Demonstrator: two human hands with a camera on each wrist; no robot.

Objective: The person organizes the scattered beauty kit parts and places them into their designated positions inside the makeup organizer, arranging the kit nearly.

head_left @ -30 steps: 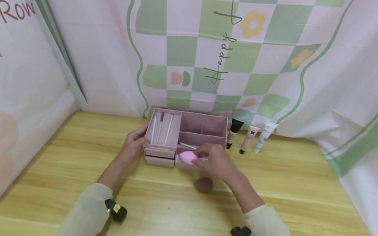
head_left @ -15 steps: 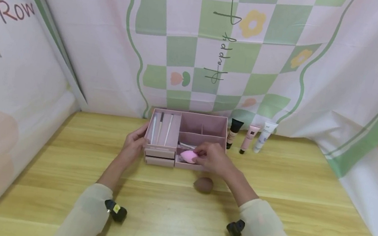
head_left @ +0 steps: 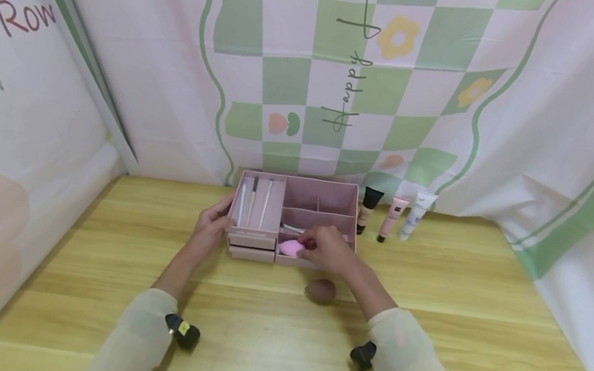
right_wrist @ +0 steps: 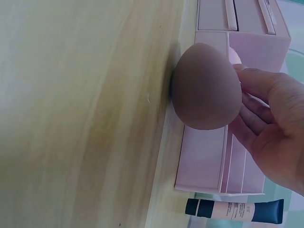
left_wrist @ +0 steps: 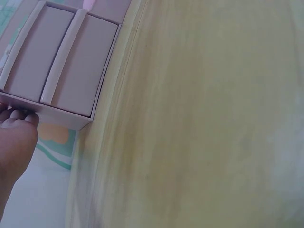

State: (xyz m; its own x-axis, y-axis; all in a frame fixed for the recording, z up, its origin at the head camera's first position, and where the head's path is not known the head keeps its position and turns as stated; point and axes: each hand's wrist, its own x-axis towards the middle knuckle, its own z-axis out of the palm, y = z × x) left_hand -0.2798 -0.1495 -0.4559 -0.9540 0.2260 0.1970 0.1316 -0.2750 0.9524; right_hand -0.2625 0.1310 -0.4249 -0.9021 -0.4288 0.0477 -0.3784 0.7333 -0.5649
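Note:
A pink makeup organizer point(head_left: 319, 215) stands against the curtain, with two drawers at its left front. My left hand point(head_left: 209, 227) holds its left side, and in the left wrist view the fingers point(left_wrist: 19, 115) lie against that side wall. My right hand point(head_left: 329, 248) pinches a pink makeup sponge point(head_left: 291, 248) inside the front right compartment. In the right wrist view a brown makeup sponge point(right_wrist: 207, 86) covers most of the pink one. That brown sponge lies on the table just in front of the organizer.
Several slim brushes point(head_left: 252, 201) lie in the organizer's top left tray. To its right stand a black-capped foundation tube point(head_left: 367, 210), a pink tube point(head_left: 393, 219) and a white tube point(head_left: 417, 215). Patterned curtains point(head_left: 340, 77) enclose the wooden table point(head_left: 264, 339).
My right hand has shifted slightly left and the pink sponge now sits lower in the front compartment. The left hand and the organizer have stayed in place.

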